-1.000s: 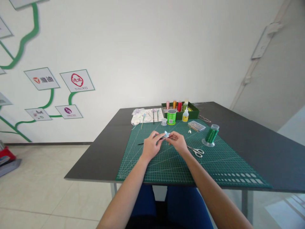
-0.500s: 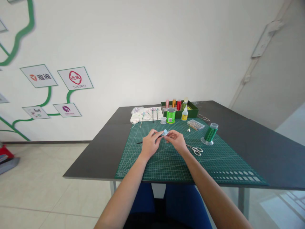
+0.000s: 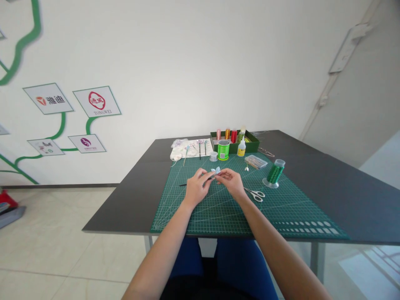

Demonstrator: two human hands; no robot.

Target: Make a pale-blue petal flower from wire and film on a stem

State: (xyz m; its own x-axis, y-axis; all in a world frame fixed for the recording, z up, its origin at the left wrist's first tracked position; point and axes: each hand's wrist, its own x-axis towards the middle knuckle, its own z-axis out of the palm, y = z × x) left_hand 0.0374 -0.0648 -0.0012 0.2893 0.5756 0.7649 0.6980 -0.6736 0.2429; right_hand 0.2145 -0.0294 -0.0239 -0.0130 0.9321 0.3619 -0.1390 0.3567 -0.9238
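Note:
Over the middle of the green cutting mat (image 3: pixel 215 212), my left hand (image 3: pixel 197 185) and my right hand (image 3: pixel 230 181) meet fingertip to fingertip. Between them is a small pale-blue flower (image 3: pixel 216 171) with pointed petals. Both hands are closed in a pinch at its base; its stem is hidden by the fingers. A thin dark stick (image 3: pixel 183 185) shows to the left of my left hand, lying on or just above the mat; its other end is hidden. Scissors (image 3: pixel 256 194) with white handles lie beside my right wrist, their blades partly covered.
Behind the hands stand a green tin (image 3: pixel 223 150), a small white tub (image 3: pixel 213 156), a glue bottle (image 3: pixel 241 147) and a green box (image 3: pixel 253 144) holding thread spools. A green thread spool (image 3: pixel 275 174) stands right, near a clear case (image 3: pixel 256 161). Flower pieces lie on white cloth (image 3: pixel 178 153).
The flower has turned slightly between my fingertips, its petals now spread more sideways. My right fingers have shifted a little. The view has tilted very slightly.

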